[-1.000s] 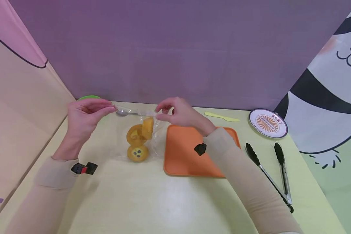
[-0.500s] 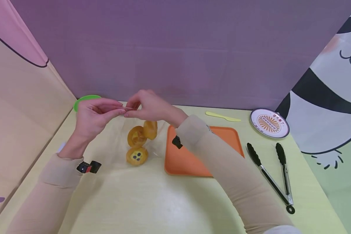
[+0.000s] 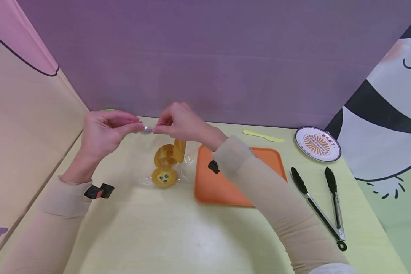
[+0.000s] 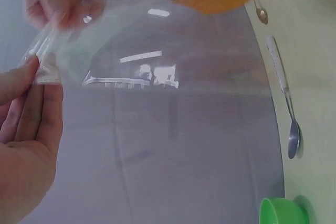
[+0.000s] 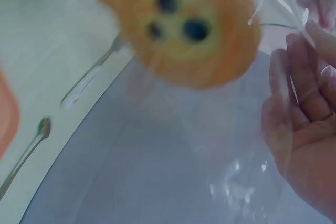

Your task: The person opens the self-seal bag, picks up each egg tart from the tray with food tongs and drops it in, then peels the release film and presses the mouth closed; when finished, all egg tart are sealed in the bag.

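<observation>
A clear plastic bag (image 4: 210, 66) hangs between my two hands. In it are several round pastries (image 3: 166, 156), the lowest one (image 3: 164, 177) topped with dark berries. My left hand (image 3: 102, 133) pinches the bag's upper edge between thumb and fingers. Close to its right, my right hand (image 3: 183, 121) pinches the same edge, fingertips a short gap from the left ones. In the left wrist view the plastic is bunched between the left hand's (image 4: 31, 124) thumb and fingers. The right wrist view has the berry pastry (image 5: 184, 30) beside my right hand (image 5: 310, 129), seen through the plastic.
An orange tray (image 3: 222, 186) lies under my right forearm. Right of it are black-tipped tongs (image 3: 320, 211), a patterned plate (image 3: 317, 144) and a yellow knife (image 3: 263, 135). Behind the bag lie a metal spoon (image 4: 294, 135) and a green cup (image 4: 283, 212), near the purple backdrop (image 3: 205, 64).
My right hand has moved left along the bag's edge, from above the tray to near my left hand. The fingertips came together, then parted slightly.
</observation>
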Motion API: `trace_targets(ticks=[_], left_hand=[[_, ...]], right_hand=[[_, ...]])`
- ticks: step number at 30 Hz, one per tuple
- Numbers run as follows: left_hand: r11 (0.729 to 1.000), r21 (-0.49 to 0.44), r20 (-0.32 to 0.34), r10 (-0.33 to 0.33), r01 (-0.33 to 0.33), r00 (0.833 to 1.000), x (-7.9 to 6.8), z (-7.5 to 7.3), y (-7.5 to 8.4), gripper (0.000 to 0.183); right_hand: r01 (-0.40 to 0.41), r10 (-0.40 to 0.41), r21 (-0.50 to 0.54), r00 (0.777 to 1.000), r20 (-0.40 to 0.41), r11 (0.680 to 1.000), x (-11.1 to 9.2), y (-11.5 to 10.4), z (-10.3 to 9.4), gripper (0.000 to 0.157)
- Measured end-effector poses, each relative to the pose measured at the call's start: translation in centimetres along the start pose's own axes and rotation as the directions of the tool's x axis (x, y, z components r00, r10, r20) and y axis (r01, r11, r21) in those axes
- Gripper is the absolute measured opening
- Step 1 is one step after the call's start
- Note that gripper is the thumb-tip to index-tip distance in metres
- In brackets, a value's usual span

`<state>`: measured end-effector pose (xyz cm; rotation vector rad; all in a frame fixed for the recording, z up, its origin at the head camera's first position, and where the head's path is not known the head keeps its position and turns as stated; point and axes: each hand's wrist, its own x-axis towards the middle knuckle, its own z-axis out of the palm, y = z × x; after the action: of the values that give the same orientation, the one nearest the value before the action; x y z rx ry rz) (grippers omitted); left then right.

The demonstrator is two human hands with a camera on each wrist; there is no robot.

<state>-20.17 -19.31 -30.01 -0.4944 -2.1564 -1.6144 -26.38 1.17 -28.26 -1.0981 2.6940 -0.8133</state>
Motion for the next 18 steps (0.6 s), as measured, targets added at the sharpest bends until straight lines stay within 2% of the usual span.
trace_targets(ticks=[2, 4, 9, 14, 18], left_hand=[[0.999, -0.046, 0.005, -0.018, 0.018, 1.000, 0.0, -0.4, -0.5, 0.016], [0.988, -0.152, 0.004, -0.035, 0.035, 0.999, -0.1, -0.9, -1.3, 0.017], [0.936, -0.351, -0.018, -0.037, 0.028, 0.999, -0.5, -2.0, -3.0, 0.019], [0.933, -0.360, -0.018, -0.021, 0.013, 1.000, -0.4, -2.0, -3.9, 0.020], [0.938, -0.347, -0.009, -0.015, 0.011, 1.000, -0.1, -2.0, -4.1, 0.019]], right_hand=[[-0.009, 0.009, -0.006, 1.000, 0.015, 1.000, -0.6, 0.6, -0.2, 0.014], [-0.004, 0.005, -0.046, 1.000, 0.015, 0.999, -1.4, 1.5, -0.4, 0.013], [0.018, -0.018, -0.145, 1.000, -0.001, 0.989, -4.1, 4.0, -0.9, 0.013], [0.077, -0.080, -0.193, 0.997, -0.009, 0.978, -6.6, 5.2, -1.0, 0.011], [0.092, -0.102, -0.200, 0.994, -0.043, 0.976, -8.0, 5.6, -0.9, 0.015]])
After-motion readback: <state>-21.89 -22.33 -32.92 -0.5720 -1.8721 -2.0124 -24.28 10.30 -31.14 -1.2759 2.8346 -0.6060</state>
